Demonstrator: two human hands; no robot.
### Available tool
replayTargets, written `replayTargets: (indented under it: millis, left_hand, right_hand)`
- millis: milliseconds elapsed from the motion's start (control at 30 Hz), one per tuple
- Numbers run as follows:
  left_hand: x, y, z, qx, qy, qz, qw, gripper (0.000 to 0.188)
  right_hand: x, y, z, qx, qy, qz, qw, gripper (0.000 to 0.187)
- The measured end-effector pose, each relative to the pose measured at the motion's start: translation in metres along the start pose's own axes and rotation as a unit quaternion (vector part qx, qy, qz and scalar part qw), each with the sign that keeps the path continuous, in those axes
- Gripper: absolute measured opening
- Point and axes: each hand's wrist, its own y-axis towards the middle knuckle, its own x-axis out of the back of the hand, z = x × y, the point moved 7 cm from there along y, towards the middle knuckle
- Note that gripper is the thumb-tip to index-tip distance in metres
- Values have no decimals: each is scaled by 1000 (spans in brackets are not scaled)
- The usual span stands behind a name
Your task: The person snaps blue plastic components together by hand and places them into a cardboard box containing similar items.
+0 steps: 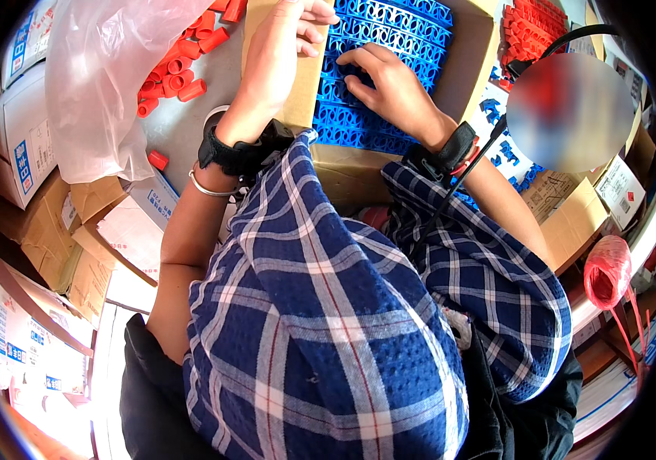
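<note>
A cardboard box point(489, 61) in front of me holds neat rows of blue plastic clips point(389, 32), each with a ring-like opening. Over the rows, my right hand point(393, 88) has its fingers bent and apart, the fingertips at or just above the clips. I see nothing held in it. My left hand point(278, 50) hovers by the box's left wall, its fingers loosely curled and spaced apart, with nothing visible in them. Whether either hand actually touches the clips is hard to tell.
Short red plastic tubes point(182, 65) lie on the grey surface to the left, beside a translucent plastic bag point(102, 84). Red parts point(531, 31) and loose blue clips point(506, 153) are at the right. Pink twine point(608, 272) and several cartons point(569, 222) stand around.
</note>
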Motion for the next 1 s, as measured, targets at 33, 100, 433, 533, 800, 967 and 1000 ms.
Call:
replayTargets:
  millis: [33, 100, 433, 533, 800, 967, 1000]
  left_hand:
    - [-1, 0, -3, -3, 1, 0, 1000, 54]
    - [-1, 0, -4, -1, -3, -1, 1000, 54]
    - [6, 0, -3, 7, -22, -2, 1000, 54]
    - [11, -1, 0, 6, -34, -16, 999, 52]
    - [-1, -8, -15, -13, 39, 49, 998, 41]
    - [25, -10, -18, 22, 91, 52, 994, 37]
    - [29, -8, -18, 29, 90, 62, 994, 35]
  right_hand:
    - [2, 0, 2, 4, -5, -2, 1000, 22]
    - [4, 0, 3, 7, -10, -4, 1000, 23]
    - [86, -22, 6, 15, -107, -170, 980, 20]
    - [132, -84, -33, -57, -204, -268, 940, 21]
    - [185, -279, -187, -329, -345, -304, 825, 31]
    - [146, -393, -245, -558, -310, -311, 704, 52]
    - [139, -416, -256, -584, -292, -323, 685, 55]
